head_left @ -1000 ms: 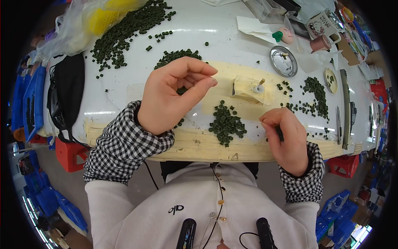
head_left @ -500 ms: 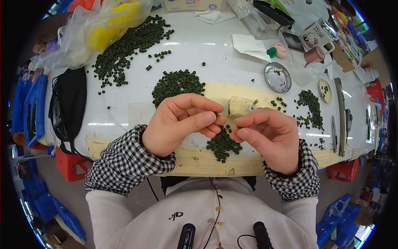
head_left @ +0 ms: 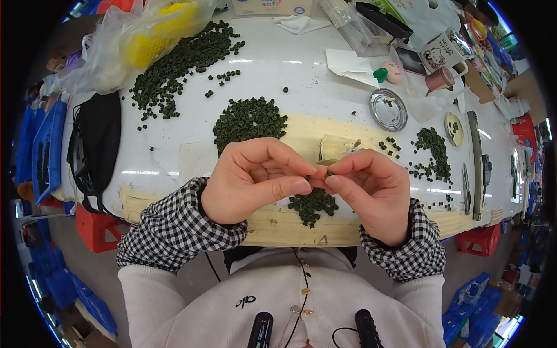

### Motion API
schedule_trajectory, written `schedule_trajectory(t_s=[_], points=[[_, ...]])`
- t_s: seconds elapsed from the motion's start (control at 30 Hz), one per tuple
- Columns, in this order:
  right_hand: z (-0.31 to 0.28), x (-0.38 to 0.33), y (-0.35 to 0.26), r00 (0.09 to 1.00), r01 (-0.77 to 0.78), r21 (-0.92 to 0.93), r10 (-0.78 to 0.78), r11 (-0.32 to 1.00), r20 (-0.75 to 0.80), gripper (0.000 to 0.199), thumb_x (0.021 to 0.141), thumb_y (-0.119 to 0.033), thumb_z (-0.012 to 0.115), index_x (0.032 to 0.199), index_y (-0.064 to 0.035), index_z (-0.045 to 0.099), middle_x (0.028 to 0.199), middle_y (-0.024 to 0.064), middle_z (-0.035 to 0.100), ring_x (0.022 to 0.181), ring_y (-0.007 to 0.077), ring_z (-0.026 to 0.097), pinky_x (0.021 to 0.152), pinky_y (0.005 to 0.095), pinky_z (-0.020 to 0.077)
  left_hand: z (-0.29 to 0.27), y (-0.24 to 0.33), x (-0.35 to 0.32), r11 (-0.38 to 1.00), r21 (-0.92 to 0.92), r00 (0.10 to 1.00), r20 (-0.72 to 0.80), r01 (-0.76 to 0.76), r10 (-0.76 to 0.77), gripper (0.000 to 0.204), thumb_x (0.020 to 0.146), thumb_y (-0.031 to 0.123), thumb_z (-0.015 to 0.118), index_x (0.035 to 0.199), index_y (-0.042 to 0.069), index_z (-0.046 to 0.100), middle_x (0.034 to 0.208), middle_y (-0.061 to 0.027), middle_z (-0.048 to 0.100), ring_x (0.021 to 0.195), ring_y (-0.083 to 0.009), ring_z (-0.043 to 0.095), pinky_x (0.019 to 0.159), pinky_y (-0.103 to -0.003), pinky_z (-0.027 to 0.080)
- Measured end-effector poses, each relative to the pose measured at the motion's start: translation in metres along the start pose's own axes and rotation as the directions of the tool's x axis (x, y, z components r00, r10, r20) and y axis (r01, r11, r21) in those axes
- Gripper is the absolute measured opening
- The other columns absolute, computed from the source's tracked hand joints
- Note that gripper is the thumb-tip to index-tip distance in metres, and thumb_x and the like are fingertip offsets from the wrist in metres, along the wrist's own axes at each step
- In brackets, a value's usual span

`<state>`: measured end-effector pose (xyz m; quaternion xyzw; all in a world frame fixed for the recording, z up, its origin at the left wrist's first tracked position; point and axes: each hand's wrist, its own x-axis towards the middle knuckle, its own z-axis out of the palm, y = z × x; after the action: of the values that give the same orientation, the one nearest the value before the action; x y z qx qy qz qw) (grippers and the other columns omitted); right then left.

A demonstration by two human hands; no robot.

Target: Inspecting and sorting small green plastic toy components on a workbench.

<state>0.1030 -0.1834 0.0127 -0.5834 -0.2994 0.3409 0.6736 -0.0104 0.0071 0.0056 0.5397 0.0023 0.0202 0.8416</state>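
Fingers (head_left: 284, 187) of both hands meet tip to tip over the desk (head_left: 174, 165), and the step in hand looks like fine work on a tiny part. Those of the right hand (head_left: 380, 194) are closed in a pinch on a green piece (head_left: 330, 172), of which only a dark sliver shows between thumb and forefinger. Those of the left hand (head_left: 235, 182) are drawn in close, thumb under forefinger; a touch of dark green shows there too, but I cannot tell whether it is gripped or simply lies behind the gap. To do this well, I would hold the piece by its very edge, so that most of it stays in sight, and press lightly, since a hard squeeze could shoot something this small away. Resting the tips against each other should steady both hands. Keeping the work low seems wise: a nearby pile (head_left: 313, 209) of like pieces lies just below the fingertips on the body side, and a dropped one could be lost among them. A tape-covered block (head_left: 333, 146) stands just beyond the fingertips, so care is needed not to knock it, while a rounder heap (head_left: 249, 119) lies beyond the left fingers, clear of the pinch.
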Motion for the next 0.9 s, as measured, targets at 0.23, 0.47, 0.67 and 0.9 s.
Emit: schedule_trajectory(t_s=[0.23, 0.47, 0.67, 0.9], points=[[-0.0020, 0.0029, -0.0030, 0.921, 0.357, -0.569, -0.381, 0.741, 0.082, 0.017, 0.079, 0.005, 0.070, 0.095, 0.0023, 0.066, 0.089, 0.0113, 0.067, 0.079, 0.0184, 0.068, 0.072, 0.0251, 0.0546, 0.0005, -0.0022, -0.0003, 0.999, -0.051, 1.000, 0.017, 0.001, 0.000, 0.016, 0.089, -0.004, 0.060, 0.105, -0.004, 0.059, 0.111, -0.0182, 0.066, 0.105, -0.0212, 0.064, 0.092, -0.032, 0.052], [0.0039, 0.0054, -0.0003, 0.798, 0.487, -0.747, -0.578, 0.453, 0.170, 0.022, 0.076, 0.006, 0.071, 0.097, 0.0009, 0.066, 0.090, 0.0128, 0.067, 0.076, 0.0220, 0.068, 0.066, 0.0276, 0.0557, -0.0010, -0.0023, 0.0014, 0.997, -0.074, 1.000, 0.007, 0.016, -0.016, 0.016, 0.089, -0.004, 0.060, 0.106, -0.004, 0.061, 0.111, -0.0162, 0.066, 0.105, -0.0189, 0.064, 0.094, -0.029, 0.051], [0.0035, 0.0059, -0.0037, 0.888, 0.388, -0.658, -0.453, 0.645, 0.080, 0.018, 0.078, 0.006, 0.069, 0.094, 0.0018, 0.066, 0.087, 0.0115, 0.066, 0.075, 0.0195, 0.068, 0.069, 0.0251, 0.0551, 0.0000, -0.0015, 0.0002, 0.998, 0.064, 1.000, -0.005, -0.009, 0.009, 0.015, 0.089, -0.003, 0.060, 0.104, -0.003, 0.058, 0.113, -0.0203, 0.065, 0.107, -0.0241, 0.064, 0.093, -0.035, 0.052], [0.0027, 0.0027, -0.0021, 0.951, 0.266, -0.546, -0.309, 0.794, 0.015, 0.013, 0.080, 0.006, 0.068, 0.092, 0.0027, 0.064, 0.086, 0.0090, 0.065, 0.077, 0.0150, 0.065, 0.068, 0.0256, 0.0529, 0.0024, -0.0039, -0.0012, 0.983, 0.159, 0.996, 0.016, -0.094, 0.092, 0.017, 0.087, -0.007, 0.060, 0.104, -0.004, 0.059, 0.116, -0.0232, 0.063, 0.109, -0.0232, 0.062, 0.096, -0.034, 0.050]])
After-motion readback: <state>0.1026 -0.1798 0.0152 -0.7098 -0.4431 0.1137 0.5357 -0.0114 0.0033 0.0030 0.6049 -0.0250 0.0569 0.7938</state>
